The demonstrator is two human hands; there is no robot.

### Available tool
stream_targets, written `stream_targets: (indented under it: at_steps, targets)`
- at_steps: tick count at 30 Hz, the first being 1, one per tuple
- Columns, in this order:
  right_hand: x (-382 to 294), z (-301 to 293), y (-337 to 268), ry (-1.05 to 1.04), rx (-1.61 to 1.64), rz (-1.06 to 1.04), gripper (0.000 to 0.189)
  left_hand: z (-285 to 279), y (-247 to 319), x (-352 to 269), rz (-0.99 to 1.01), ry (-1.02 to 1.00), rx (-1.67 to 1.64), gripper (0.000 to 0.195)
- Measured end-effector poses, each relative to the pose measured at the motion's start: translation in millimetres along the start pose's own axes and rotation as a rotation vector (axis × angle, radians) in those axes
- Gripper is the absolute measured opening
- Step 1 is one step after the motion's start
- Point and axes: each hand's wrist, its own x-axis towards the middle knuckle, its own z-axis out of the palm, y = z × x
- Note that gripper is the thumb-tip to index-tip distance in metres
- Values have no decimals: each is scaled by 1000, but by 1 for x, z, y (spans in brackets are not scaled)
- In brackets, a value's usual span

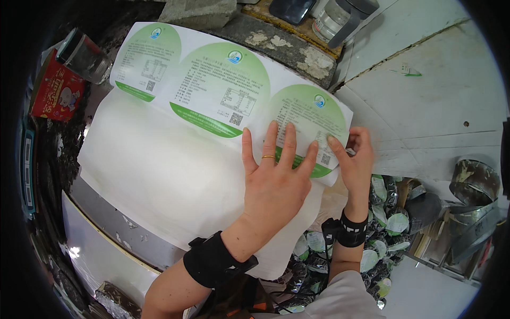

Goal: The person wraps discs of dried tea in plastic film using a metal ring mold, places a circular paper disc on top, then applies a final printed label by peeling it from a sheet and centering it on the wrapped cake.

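Note:
A strip of printed labels (217,87), green and white, runs across the upper part of a large white sheet (159,151). Each label has a rounded top, a small logo, printed text and a square code. With its fingers spread, my left hand (275,183) lies flat over the lower part of the right-hand label (308,115); a gold ring is on one finger. My right hand (356,155) pinches that label's right edge, thumb on top and the other fingers curled behind it. What the curled fingers touch is partly hidden.
A glass jar (85,56) and a red printed box (57,93) stand at the left. Behind the labels are a stone block (199,14), a phone (293,10) and a jug (338,22). Many dark packages with green-white labels (368,259) lie below right.

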Motion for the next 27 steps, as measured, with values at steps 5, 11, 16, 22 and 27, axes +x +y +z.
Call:
stream_targets:
  at_steps: [5, 11, 16, 22, 27]
  targets:
    - [15, -7, 44, 99, 105, 86, 15, -3, 1, 1, 16, -19, -33, 54]
    - [-4, 7, -9, 259, -45, -383, 7, -6, -8, -2, 20, -13, -80, 50]
    - [-2, 4, -38, 27, -274, -459, 19, -18, -78, 5, 174, -29, -390, 39]
    - [-57, 16, -34, -1, -404, -916, 21, -72, -122, -5, 36, 18, -223, 32]
    - [-51, 26, -19, 27, -480, -1073, 20, -59, -97, -5, 235, -9, -187, 43]
